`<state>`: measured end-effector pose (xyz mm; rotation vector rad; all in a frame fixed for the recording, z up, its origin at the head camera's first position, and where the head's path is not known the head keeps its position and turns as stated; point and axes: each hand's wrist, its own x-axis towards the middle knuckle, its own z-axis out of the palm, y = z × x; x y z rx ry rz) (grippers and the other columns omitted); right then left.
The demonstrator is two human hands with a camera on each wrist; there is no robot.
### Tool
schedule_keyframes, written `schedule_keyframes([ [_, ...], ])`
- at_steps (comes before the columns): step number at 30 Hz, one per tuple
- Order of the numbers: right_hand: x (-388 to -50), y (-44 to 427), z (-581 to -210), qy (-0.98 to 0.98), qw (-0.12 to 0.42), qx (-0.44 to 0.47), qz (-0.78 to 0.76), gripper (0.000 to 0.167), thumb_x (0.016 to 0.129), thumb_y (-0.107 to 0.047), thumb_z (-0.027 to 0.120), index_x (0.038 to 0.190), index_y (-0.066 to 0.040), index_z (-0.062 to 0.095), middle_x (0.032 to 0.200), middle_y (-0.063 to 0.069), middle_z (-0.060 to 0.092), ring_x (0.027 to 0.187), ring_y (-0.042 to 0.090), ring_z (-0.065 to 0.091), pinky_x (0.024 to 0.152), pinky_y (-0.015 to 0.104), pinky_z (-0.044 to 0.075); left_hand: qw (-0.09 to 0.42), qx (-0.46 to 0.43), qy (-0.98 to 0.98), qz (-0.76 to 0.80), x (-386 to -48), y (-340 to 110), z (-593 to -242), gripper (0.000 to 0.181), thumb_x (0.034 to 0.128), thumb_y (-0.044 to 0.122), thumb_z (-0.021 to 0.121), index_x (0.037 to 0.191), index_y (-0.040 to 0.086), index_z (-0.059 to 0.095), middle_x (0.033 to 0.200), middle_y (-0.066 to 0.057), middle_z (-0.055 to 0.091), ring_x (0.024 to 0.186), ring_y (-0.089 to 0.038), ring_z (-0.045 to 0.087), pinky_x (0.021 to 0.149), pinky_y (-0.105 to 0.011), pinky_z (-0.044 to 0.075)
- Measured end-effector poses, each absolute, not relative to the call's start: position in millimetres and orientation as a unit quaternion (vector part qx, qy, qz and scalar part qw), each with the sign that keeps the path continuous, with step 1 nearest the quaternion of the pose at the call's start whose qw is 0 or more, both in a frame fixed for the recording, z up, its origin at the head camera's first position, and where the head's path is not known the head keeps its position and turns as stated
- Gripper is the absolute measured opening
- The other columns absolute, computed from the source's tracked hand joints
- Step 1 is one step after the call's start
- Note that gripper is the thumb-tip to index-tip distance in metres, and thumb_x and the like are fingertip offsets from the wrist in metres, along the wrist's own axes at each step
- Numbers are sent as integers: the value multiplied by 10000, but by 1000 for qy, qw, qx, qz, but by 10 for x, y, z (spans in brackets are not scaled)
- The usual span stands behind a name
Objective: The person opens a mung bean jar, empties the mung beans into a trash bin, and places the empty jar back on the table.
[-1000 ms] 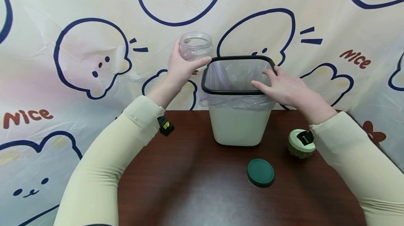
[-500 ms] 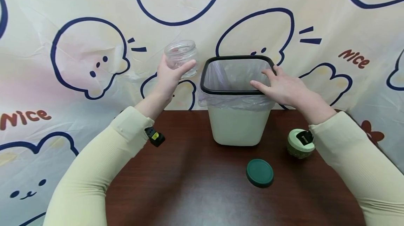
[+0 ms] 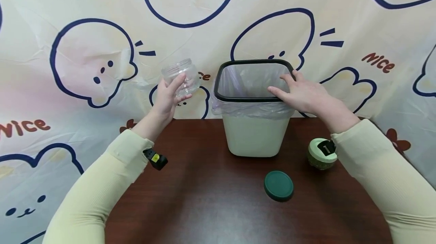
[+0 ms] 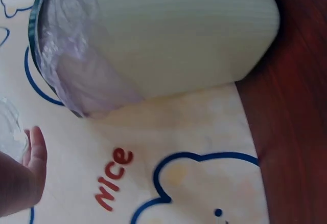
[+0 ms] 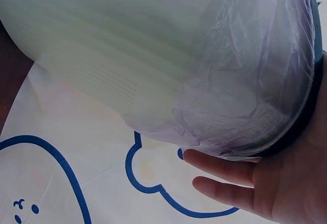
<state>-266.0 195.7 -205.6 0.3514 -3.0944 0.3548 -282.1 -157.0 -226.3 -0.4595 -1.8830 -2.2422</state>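
Note:
My left hand (image 3: 165, 102) holds a clear jar (image 3: 191, 79) without a lid, in the air left of the bin. The jar is tilted, its mouth facing up and left, and I see nothing inside it. My right hand (image 3: 308, 94) grips the right side of the black rim of a pale green trash bin (image 3: 257, 134). Its thumb and a finger reach over the opening, while other fingers (image 5: 225, 191) stay outside, by the plastic liner (image 5: 245, 91). The liner folds over the rim. A dark green round lid (image 3: 278, 185) lies on the table in front of the bin.
A small round container (image 3: 316, 149) with a pale green top stands on the right of the table, partly behind the right wrist strap. The brown wooden table (image 3: 204, 198) ends at a patterned cloth backdrop (image 3: 102, 54) close behind the bin.
My left hand has carried the jar left and down, away from the bin, and tipped it from nearly upright toward the left. My right hand stays on the bin rim.

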Motion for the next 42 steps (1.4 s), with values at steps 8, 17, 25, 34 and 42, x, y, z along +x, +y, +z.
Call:
schedule_keyframes([
  [8,-2673,1951,-2060,-987,5,114,111,963,886,-780,213,1536,-69,217,1546,327,58,1220,521,431,890,600,403,56,-173,-660,-729,-2775,-1788,-2528,615,880,53,609,1429,98,336,1401,-109,392,1255,-269,416,1038,-444,371],
  [17,-2680,1929,-2047,-987,-2,115,113,964,886,-779,216,1542,-74,202,1551,320,44,1256,512,400,931,615,371,55,-129,-735,-664,-2703,-1999,-2986,741,865,82,688,1460,88,247,1398,-124,397,1230,-272,418,1024,-442,381],
  [25,-2664,1935,-2044,-987,1,111,112,959,886,-778,215,1541,-78,205,1549,323,48,1197,512,455,901,603,391,42,-65,-790,-609,-2602,-2145,-3382,833,849,207,738,1469,48,205,1429,-178,366,1264,-329,382,1045,-503,338],
  [34,-2657,1957,-2040,-988,-2,109,112,965,884,-783,210,1544,-80,195,1549,324,41,1223,523,423,923,623,366,21,-34,-831,-555,-2459,-2239,-3724,862,823,246,784,1474,65,247,1399,-188,452,1236,-342,430,990,-513,398],
  [42,-2653,1962,-2038,-988,-2,110,111,967,884,-785,206,1544,-79,196,1550,320,43,1258,522,387,934,630,356,27,-14,-853,-520,-2347,-2262,-3989,848,770,192,838,1410,7,314,1341,-225,491,1217,-350,479,970,-484,410],
])
